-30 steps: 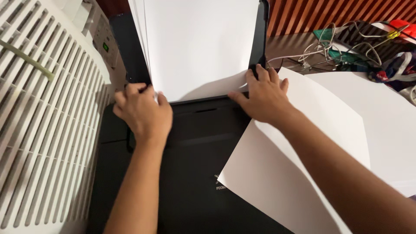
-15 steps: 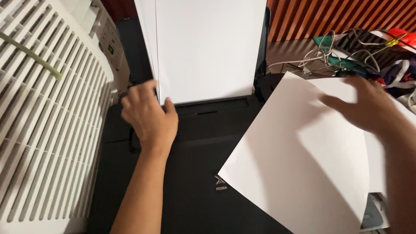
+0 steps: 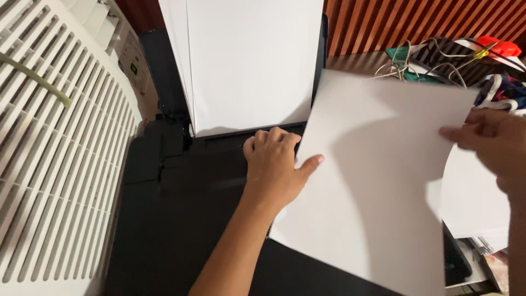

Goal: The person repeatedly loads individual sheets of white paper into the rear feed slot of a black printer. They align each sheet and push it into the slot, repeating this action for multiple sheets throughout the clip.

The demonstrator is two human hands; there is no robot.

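Left to right:

- One white slatted appliance (image 3: 55,164) sat at 9 o'clock, untouched.
- One black printer (image 3: 181,219) filled the centre. Its rear tray (image 3: 164,71) at 12 o'clock already carried one upright stack of white paper (image 3: 252,60), squared and seated in the feed slot. That part looked done.
- Left hand (image 3: 276,167) was at the centre, just below the stack's lower edge. Fingers were curled onto the printer's feed-slot ledge, thumb stretched right onto the left edge of the loose sheet (image 3: 378,181). It was pressing rather than closing round anything.
- One loose white sheet lay tilted across the printer's right half, from 1 to 5 o'clock. It was not in the tray, so it remained outside the loaded stack.
- Right hand (image 3: 490,142) at 3 o'clock pinched the sheet's right edge, fingers over the top.
- More white paper (image 3: 476,203) lay under the sheet at 4 o'clock; count not readable.
- One tangle of cables (image 3: 427,60) and some coloured clutter (image 3: 493,46) sat on the counter (image 3: 356,60) at 1 to 2 o'clock.

Tally: two hands, one printer, one loaded stack, one loose sheet.
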